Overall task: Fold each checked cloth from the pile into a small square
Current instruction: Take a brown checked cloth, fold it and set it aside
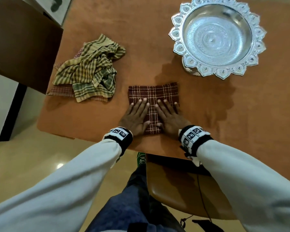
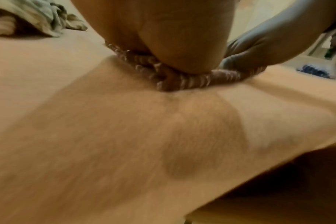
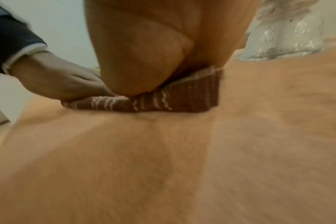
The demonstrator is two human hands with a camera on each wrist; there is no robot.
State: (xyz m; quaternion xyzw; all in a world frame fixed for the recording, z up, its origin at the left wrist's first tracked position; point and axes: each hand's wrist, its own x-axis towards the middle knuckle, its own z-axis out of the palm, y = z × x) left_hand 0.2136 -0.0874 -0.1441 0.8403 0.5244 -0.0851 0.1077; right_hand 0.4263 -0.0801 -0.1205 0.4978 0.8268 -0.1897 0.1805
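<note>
On the table (image 1: 208, 114), both flat hands (left hand (image 1: 136, 117), right hand (image 1: 170, 118)) press the folded maroon cloth (image 1: 153, 93).

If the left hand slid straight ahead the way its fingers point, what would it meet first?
The left hand lies flat on the maroon checked cloth, fingers pointing up the table. Past the cloth's far edge only bare table shows; the olive cloth pile lies off to its left.

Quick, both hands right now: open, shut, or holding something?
Left hand: open, pressing flat on the maroon checked cloth.
Right hand: open, pressing flat on it too.
</note>
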